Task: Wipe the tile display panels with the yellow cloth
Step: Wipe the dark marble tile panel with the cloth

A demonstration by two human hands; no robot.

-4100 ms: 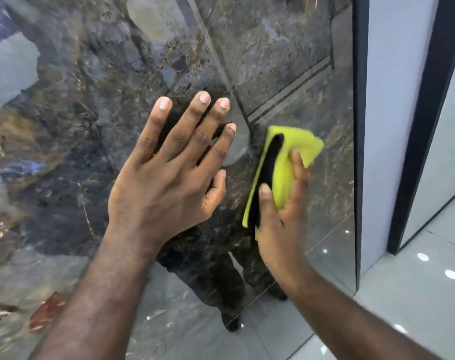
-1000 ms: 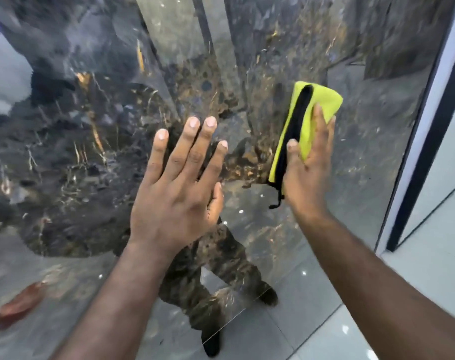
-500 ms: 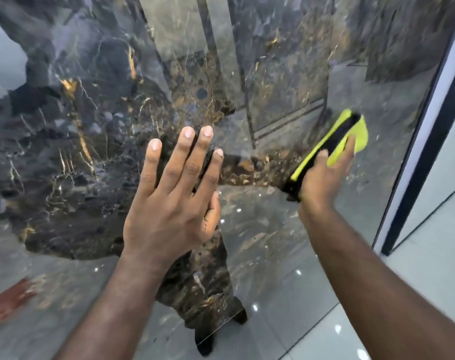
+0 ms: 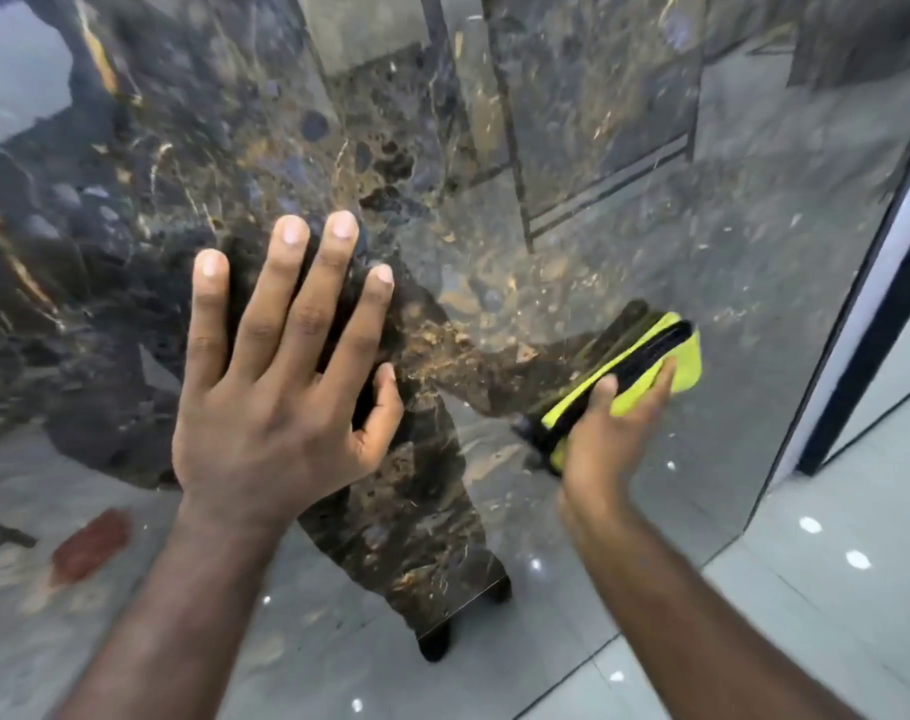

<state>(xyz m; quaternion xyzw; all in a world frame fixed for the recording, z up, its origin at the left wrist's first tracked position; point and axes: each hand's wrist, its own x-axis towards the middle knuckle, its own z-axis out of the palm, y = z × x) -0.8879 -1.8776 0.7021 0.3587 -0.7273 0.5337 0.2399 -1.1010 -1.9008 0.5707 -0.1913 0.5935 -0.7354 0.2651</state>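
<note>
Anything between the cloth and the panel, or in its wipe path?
Nothing visible between them: the right hand holds the yellow cloth against the panel. The left hand lies flat on the panel to the cloth's left, so a long leftward stroke would likely meet it.

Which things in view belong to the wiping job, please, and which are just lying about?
Job: yellow cloth, gripped by the right hand; dark marble panel; left hand, flat on the panel.
Lying about: white frame beside the panel; pale floor.
</note>
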